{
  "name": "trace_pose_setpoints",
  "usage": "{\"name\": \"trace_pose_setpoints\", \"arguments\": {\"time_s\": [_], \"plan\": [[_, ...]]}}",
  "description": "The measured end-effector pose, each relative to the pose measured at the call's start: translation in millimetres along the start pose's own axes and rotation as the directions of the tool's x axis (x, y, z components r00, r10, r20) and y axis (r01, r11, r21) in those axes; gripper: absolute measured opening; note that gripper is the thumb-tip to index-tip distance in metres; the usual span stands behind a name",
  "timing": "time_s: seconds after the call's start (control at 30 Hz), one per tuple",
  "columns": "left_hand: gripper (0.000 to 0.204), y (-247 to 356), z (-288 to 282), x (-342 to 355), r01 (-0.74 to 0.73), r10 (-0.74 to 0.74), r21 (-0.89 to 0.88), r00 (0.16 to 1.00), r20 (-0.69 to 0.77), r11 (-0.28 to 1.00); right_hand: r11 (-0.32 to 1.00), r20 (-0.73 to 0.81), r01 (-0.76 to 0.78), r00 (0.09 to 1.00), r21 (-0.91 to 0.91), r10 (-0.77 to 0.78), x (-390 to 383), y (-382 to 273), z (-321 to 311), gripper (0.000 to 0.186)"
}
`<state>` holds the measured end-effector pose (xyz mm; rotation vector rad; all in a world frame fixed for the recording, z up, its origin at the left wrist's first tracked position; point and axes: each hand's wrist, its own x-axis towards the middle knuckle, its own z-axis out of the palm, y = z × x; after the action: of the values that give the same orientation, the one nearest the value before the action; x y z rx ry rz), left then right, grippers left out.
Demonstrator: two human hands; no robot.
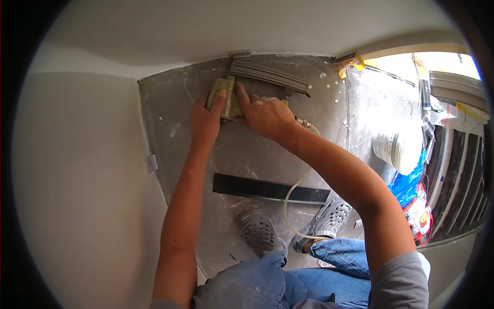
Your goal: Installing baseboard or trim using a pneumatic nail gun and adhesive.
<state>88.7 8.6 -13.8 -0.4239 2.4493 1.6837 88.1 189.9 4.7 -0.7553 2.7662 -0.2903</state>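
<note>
Seemingly mid-job, its air hose (285, 207) connected but what remains unclear, the pneumatic nailer (229, 99) is near the far wall (288, 31), clasped by the left hand (206, 119), the right hand (270, 116) touching it, grip indiscernible.

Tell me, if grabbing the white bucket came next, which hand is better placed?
Probably the right hand. Both hands are on the yellowish tool, but the white bucket is off to the right, on that hand's side. The left hand is farther away and would likely cross the right forearm.
</note>
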Motion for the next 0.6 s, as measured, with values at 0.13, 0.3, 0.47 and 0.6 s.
{"name": "trace_pose_setpoints", "arguments": {"time_s": [0.13, 0.3, 0.47, 0.6], "plan": [[0.054, 7, -1, 0, 0.052, -0.051, 0.041, 0.998, -0.035, 0.998, 1.0, 0.038, -0.017, 0.999, -0.009, 0.017, 2, -2, -7, 0.086], [0.054, 1, -1, 3, 0.029, -0.028, 0.023, 0.999, -0.037, 0.999, 1.0, 0.075, -0.016, 0.997, -0.002, 0.016, 4, -5, -14, 0.085], [0.06, 12, 3, 0, 0.09, -0.09, 0.013, 0.995, -0.036, 0.996, 0.999, 0.14, -0.023, 0.99, -0.04, 0.029, 4, -5, -18, 0.083], [0.05, 13, 9, 3, 0.084, -0.088, -0.065, 0.993, -0.075, 0.994, 1.0, 0.131, -0.012, 0.991, -0.015, 0.014, 7, 2, -19, 0.082]]}}
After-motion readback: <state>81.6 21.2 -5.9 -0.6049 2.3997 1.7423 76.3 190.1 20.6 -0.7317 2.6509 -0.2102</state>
